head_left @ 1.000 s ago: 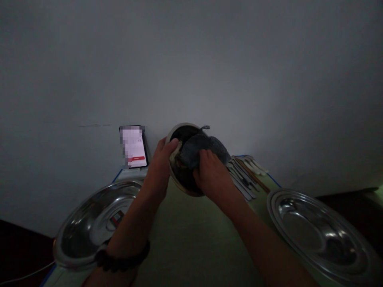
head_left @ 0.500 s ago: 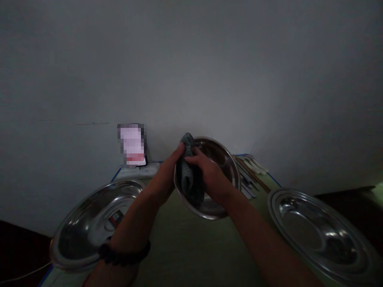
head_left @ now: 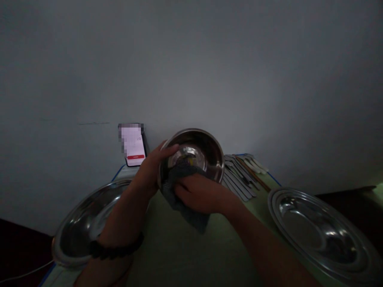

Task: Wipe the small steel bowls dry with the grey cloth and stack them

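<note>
A shiny metal bowl (head_left: 214,159) is tilted toward me above the table, its hollow inside facing me. My left hand (head_left: 151,165) grips its left rim, thumb over the edge and the other fingers hidden behind the wall. My right hand (head_left: 199,193) is closed on a grey-green cloth (head_left: 172,191) and presses it against the lower left inside of the bowl. Part of the cloth hangs down over the near rim.
A large metal basin (head_left: 74,223) stands at the left, and an oval metal tray (head_left: 305,231) at the right. Several pieces of cutlery (head_left: 242,175) and chopsticks (head_left: 254,173) lie behind on the green table (head_left: 191,255). A phone (head_left: 133,145) leans on the wall.
The bowl has moved left and a little up, and my left hand now holds its rim instead of the cloth. My right hand has lowered, and the cloth is spread more.
</note>
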